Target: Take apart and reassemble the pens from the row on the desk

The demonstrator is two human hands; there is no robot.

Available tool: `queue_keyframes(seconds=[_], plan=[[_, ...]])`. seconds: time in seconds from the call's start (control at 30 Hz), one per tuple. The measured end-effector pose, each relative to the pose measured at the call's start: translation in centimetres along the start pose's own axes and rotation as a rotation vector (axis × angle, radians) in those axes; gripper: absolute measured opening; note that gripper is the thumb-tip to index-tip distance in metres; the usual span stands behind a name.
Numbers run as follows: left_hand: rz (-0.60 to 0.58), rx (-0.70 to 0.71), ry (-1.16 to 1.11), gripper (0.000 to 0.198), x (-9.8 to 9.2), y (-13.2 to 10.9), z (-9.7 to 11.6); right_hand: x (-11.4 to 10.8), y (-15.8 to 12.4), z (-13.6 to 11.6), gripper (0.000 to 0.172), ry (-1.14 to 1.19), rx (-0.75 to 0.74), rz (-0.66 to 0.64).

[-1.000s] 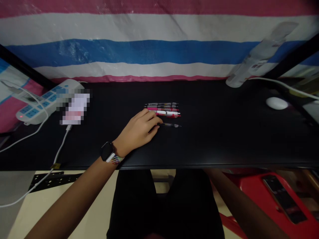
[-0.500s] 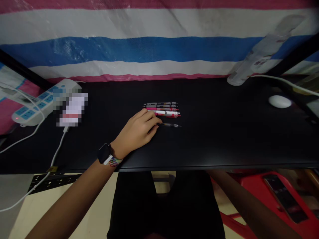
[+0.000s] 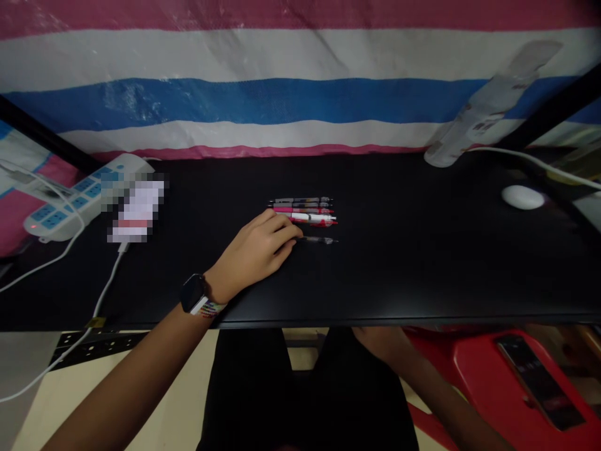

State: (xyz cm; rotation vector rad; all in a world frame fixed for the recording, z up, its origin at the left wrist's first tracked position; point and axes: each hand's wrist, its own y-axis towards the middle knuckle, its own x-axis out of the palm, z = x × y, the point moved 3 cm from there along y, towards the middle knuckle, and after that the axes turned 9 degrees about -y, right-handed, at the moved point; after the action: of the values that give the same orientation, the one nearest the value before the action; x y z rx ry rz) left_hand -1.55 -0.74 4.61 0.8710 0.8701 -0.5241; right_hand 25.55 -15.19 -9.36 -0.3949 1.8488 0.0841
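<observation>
My left hand (image 3: 260,247) lies on the black tabletop, its fingers closed on the rear part of a dark clear-barrelled pen (image 3: 322,240). This pen lies on the table a little nearer to me than the others. Just beyond it several pens sit side by side: grey-and-black ones (image 3: 303,203), a white one (image 3: 312,218) and pink or red ones (image 3: 286,210). My left hand covers the near ends of some of them. Below the table's front edge, my right hand (image 3: 375,341) rests by my right thigh, its fingers hidden.
On the left, a white power strip (image 3: 131,164) stands beside a blurred-out phone-like item (image 3: 141,207) with a white cable (image 3: 110,282). A clear bottle (image 3: 469,125) and a white mouse (image 3: 523,197) are at the right. A phone (image 3: 539,382) lies on a red stool (image 3: 483,369).
My right hand has moved left and come partly into view under the table edge. My left hand keeps its place on the pen; the whole view has shifted slightly.
</observation>
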Motion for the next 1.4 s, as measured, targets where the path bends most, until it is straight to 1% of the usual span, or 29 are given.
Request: queue_keyframes(seconds=[0.03, 0.07, 0.1, 0.17, 0.2, 0.23, 0.27, 0.3, 0.33, 0.37, 0.4, 0.43, 0.5, 0.57, 0.67, 0.73, 0.83, 0.87, 0.93, 1.03, 1.2, 1.3, 1.4], plan=[[-0.014, 0.004, 0.002, 0.019, 0.0, 0.1, 0.0, -0.5, -0.5, -0.8, 0.041, 0.011, -0.005, -0.051], [-0.025, 0.013, 0.004, 0.019, -0.1, 0.2, 0.1, -1.2, -1.1, -1.8, 0.043, 0.057, 0.007, -0.151], [-0.031, 0.023, 0.003, 0.019, -0.2, 0.3, 0.3, -2.2, -1.7, -2.9, 0.046, 0.132, 0.023, -0.265], [-0.025, 0.034, -0.02, 0.018, -0.7, 0.6, 0.5, -5.0, -2.9, -5.0, 0.046, 0.312, 0.078, -0.471], [-0.01, 0.03, -0.045, 0.018, -1.0, 0.9, 0.6, -6.7, -3.4, -6.0, 0.04, 0.385, 0.068, -0.554], [0.01, 0.017, -0.079, 0.018, -1.3, 1.2, 0.6, -8.4, -3.7, -6.7, 0.035, 0.453, 0.028, -0.604], [0.036, 0.001, -0.119, 0.017, -1.7, 1.7, 0.5, -10.2, -3.8, -7.4, 0.033, 0.552, -0.075, -0.618], [0.065, -0.018, -0.161, 0.017, -2.1, 2.2, 0.3, -12.1, -3.6, -7.8, 0.028, 0.696, -0.202, -0.579], [0.088, -0.033, -0.209, 0.018, -2.4, 2.8, 0.1, -13.9, -3.1, -7.8, 0.024, 0.835, -0.31, -0.492], [0.123, -0.034, -0.247, 0.016, -2.8, 3.5, -0.3, -15.6, -2.3, -7.4, 0.023, 0.95, -0.402, -0.354], [0.154, -0.037, -0.272, 0.015, -3.0, 4.2, -0.8, -17.0, -1.2, -6.6, 0.022, 1.029, -0.446, -0.229], [0.176, -0.05, -0.288, 0.014, -3.1, 5.0, -1.3, -18.0, 0.2, -5.6, 0.022, 1.079, -0.437, -0.132], [0.219, -0.083, -0.328, 0.014, -3.0, 6.5, -2.8, -19.4, 4.0, -3.1, 0.023, 1.175, -0.414, 0.117], [0.277, -0.139, -0.399, 0.015, -2.5, 7.9, -4.4, -19.8, 8.6, -0.3, 0.029, 1.215, -0.296, 0.317], [0.354, -0.208, -0.531, 0.018, -1.1, 9.3, -6.7, -19.1, 15.0, 2.8, 0.03, 1.22, -0.188, 0.514], [0.377, -0.243, -0.585, 0.016, -0.2, 9.6, -8.0, -18.4, 18.3, 3.8, 0.029, 1.26, -0.151, 0.527], [0.391, -0.28, -0.6, 0.014, 0.7, 9.3, -9.1, -17.5, 21.3, 3.4, 0.024, 1.302, -0.141, 0.377], [0.393, -0.285, -0.605, 0.013, 0.8, 9.1, -9.2, -17.4, 21.8, 3.1, 0.022, 1.3, -0.134, 0.339], [0.399, -0.296, -0.622, 0.013, 0.8, 8.6, -9.4, -17.3, 22.5, 2.4, 0.02, 1.283, -0.123, 0.306], [0.414, -0.334, -0.66, 0.013, 0.9, 8.1, -9.7, -17.3, 22.8, 1.9, 0.022, 1.254, -0.101, 0.335], [0.442, -0.398, -0.776, 0.02, 1.4, 7.5, -11.1, -17.1, 22.9, 2.4, 0.035, 1.24, -0.058, 0.399], [0.457, -0.411, -0.822, 0.023, 1.7, 7.3, -11.8, -16.9, 22.9, 2.7, 0.036, 1.242, -0.044, 0.405], [0.472, -0.435, -0.825, 0.021, 1.7, 7.2, -11.8, -16.6, 23.0, 2.9, 0.036, 1.234, -0.067, 0.4]])
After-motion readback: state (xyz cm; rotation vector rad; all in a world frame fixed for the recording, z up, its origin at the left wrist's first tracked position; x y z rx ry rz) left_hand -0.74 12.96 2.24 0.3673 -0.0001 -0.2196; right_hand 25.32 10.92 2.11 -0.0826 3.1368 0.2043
